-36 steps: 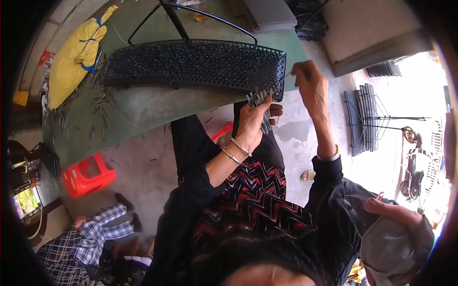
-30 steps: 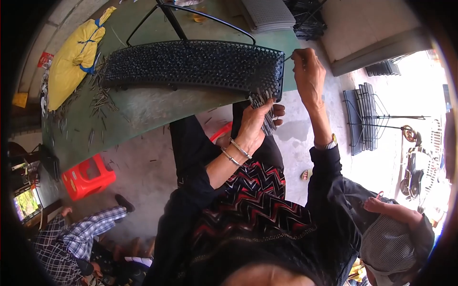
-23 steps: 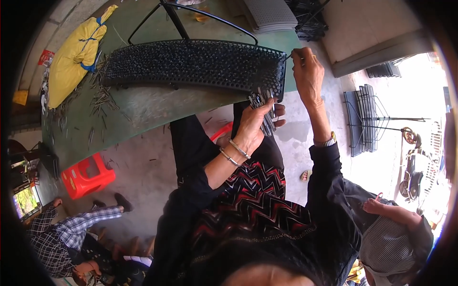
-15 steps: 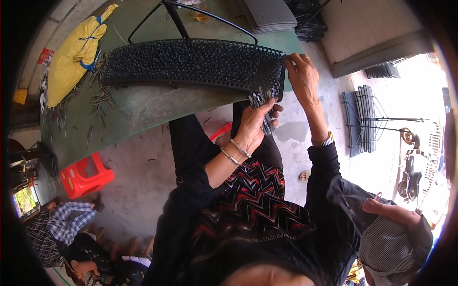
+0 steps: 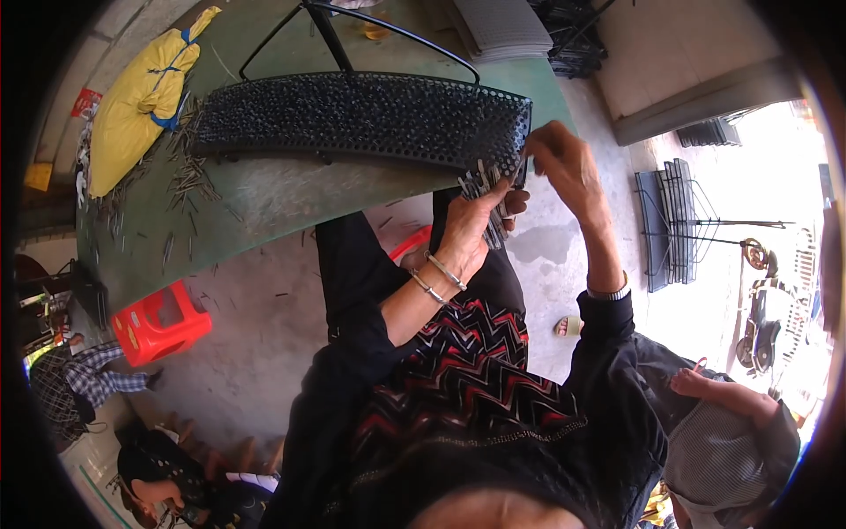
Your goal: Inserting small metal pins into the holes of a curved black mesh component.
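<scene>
A long, curved black perforated panel point(image 5: 352, 115) with a bent black rod frame point(image 5: 328, 40) lies along the front edge of the green table point(image 5: 264, 203). Small glints fill many of its holes. Under its right end, my left hand point(image 5: 471, 225) is closed around a bundle of thin dark and silvery strips point(image 5: 493, 207), which stick out above and below the fingers. My right hand point(image 5: 568, 167) hovers just beyond the panel's right end, fingers bent and drawn together. Whatever its fingertips may hold is too small to make out.
Loose strips point(image 5: 189, 181) are scattered at the table's left, beside a yellow sack point(image 5: 141, 106). Grey perforated sheets point(image 5: 502, 26) are stacked at the back. A red stool point(image 5: 163, 322) stands lower left, near other people. Another person point(image 5: 723, 441) is close at lower right.
My right hand has left the panel's upper right corner and moved slightly down and right. My left hand keeps its bundle in place. A person at the lower left has shifted left.
</scene>
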Motion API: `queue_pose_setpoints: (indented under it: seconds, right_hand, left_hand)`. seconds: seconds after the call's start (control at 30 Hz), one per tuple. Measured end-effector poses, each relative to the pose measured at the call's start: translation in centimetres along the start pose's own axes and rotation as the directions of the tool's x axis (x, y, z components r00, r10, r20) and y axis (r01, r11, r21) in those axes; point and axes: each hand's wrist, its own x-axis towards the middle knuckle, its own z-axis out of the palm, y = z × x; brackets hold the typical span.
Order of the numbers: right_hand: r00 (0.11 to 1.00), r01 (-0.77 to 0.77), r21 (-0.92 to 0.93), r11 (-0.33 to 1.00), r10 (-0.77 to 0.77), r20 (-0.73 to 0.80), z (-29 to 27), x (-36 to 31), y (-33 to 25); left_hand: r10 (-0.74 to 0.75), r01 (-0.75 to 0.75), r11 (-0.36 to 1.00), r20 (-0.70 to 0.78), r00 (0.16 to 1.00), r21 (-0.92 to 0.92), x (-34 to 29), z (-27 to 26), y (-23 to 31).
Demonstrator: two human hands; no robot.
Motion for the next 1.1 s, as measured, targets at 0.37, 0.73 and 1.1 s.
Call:
queue_pose_setpoints:
  seconds: [0.37,0.73,1.1]
  right_hand:
    - [0.828,0.26,-0.419,0.87,-0.425,-0.367,3.3,4.3,0.6]
    - [0.853,0.264,-0.394,0.88,-0.404,-0.33,3.4,4.4,-0.1]
    - [0.848,0.244,-0.615,0.75,-0.473,-0.24,4.2,3.5,1.4]
  left_hand:
    - [-0.023,0.023,0.997,-0.01,1.0,-0.073,-0.2,0.3,0.0]
    - [-0.003,-0.002,0.995,-0.045,0.999,-0.1,-0.3,0.0,0.2]
    - [0.003,-0.006,0.999,-0.057,0.998,-0.046,-0.4,-0.2,0.1]
